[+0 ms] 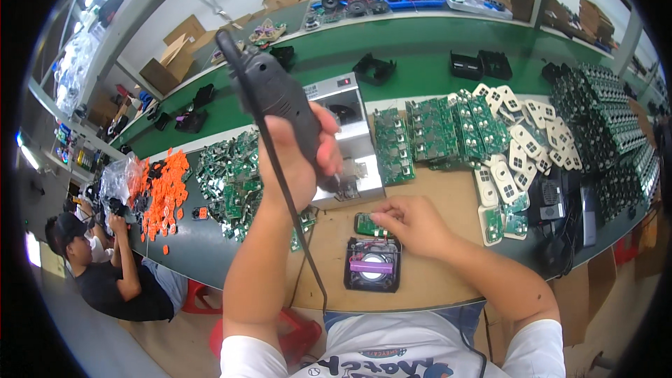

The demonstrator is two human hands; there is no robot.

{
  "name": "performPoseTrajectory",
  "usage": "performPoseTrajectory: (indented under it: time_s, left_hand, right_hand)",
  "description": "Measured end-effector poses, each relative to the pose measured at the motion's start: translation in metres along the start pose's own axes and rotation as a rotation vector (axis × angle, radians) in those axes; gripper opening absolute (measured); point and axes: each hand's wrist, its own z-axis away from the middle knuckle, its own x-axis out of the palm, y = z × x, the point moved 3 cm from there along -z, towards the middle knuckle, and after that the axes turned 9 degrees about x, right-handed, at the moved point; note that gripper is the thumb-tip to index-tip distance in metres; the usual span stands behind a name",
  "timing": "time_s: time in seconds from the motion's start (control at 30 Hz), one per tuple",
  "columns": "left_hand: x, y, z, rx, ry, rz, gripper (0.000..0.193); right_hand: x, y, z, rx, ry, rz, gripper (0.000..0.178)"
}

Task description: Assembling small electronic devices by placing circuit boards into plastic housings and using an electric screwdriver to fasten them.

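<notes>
My left hand (294, 150) is wrapped round a dark electric screwdriver (269, 84), raised and tilted, its cord running down past my wrist. The driver's lower end is over the front of a silver metal screw feeder (367, 143); whether the bit touches it I cannot tell. My right hand (413, 220) pinches the edge of a small green circuit board (364, 224). Just below that board, on the brown work surface, lies an open black housing (350, 281) with a purple cylindrical battery (371, 267) across a round speaker (372, 276).
Loose green boards (227, 175) and orange parts (164, 189) spread to the left. Stacked boards (437, 129), cream panels (521, 147) and a black power adapter (549, 199) stand right. Behind runs a green conveyor belt (420, 63). A co-worker (119, 280) sits far left.
</notes>
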Motion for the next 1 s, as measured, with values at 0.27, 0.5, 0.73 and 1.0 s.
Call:
performPoseTrajectory:
  time_s: [0.27,0.5,0.73,1.0]
  left_hand:
    - [0.024,0.007,0.057,0.129,-0.029,0.171,0.098]
    - [0.022,-0.018,0.067,0.033,-0.003,0.103,0.1]
    - [0.027,-0.025,0.073,0.055,0.015,0.033,0.098]
    - [0.008,-0.035,0.07,0.072,-0.37,0.362,0.098]
  right_hand:
    - [0.0,-0.001,-0.003,0.046,-0.064,-0.069,0.023]
    - [0.003,0.0,-0.004,0.033,-0.077,-0.067,0.023]
    - [-0.001,0.004,-0.01,0.058,-0.061,-0.041,0.022]
    - [0.005,0.003,-0.01,0.011,-0.07,-0.003,0.02]
